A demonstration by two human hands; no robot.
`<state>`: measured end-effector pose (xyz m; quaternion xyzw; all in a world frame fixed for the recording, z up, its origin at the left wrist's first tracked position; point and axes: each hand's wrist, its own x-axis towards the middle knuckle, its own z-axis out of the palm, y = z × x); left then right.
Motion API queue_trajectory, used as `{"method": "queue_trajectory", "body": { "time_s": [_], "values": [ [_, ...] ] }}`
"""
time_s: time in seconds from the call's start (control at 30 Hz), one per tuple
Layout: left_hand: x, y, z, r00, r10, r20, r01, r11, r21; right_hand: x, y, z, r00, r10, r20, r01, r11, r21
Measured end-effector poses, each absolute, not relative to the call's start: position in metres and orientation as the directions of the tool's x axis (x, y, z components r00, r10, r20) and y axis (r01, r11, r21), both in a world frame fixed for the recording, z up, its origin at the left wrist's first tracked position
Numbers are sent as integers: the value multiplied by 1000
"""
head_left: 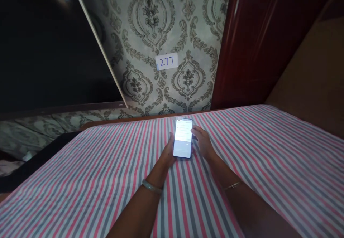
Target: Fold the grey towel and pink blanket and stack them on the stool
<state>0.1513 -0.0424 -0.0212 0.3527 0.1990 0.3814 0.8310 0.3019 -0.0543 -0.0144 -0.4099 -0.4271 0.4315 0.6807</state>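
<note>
A smartphone (pixel 183 146) with a bright lit screen is held upright just above the striped cloth. Lines of small text fill its upper half, too small to read; a greyer panel covers the lower half. My left hand (pixel 168 152) grips it along the left edge, thumb at the side and the other fingers mostly hidden behind. At the right edge, my right hand (pixel 203 143) has its fingers curled with the tips touching the phone's upper side. A pale bangle (pixel 152 187) circles my left wrist, and a thin metal bracelet (pixel 232 185) my right.
Pink, grey and white striped cloth (pixel 107 173) covers the surface beneath. Behind stands a patterned wall (pixel 150 16) with a paper label (pixel 167 61) reading 277. A large dark screen (pixel 53 52) is at left, a dark red glossy panel (pixel 249 44) at right.
</note>
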Motion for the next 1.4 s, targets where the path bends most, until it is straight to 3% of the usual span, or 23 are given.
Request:
{"method": "queue_trajectory", "body": {
  "time_s": [0.63,1.07,1.23,1.4],
  "values": [
    [153,-44,-22,629,772,-95,-462,469,753,301,-59,-7,335,921,200,-172,269,-948],
    [154,-43,-19,608,790,-82,-492,457,741,299,-56,-11,332,919,214,-219,296,-930],
    [155,-42,-19,598,799,-67,-539,462,704,297,-56,-16,269,956,120,-216,181,-959],
    [156,-43,-16,541,839,-55,-587,424,689,295,-54,-18,202,971,128,-200,169,-965]
  ]
}}
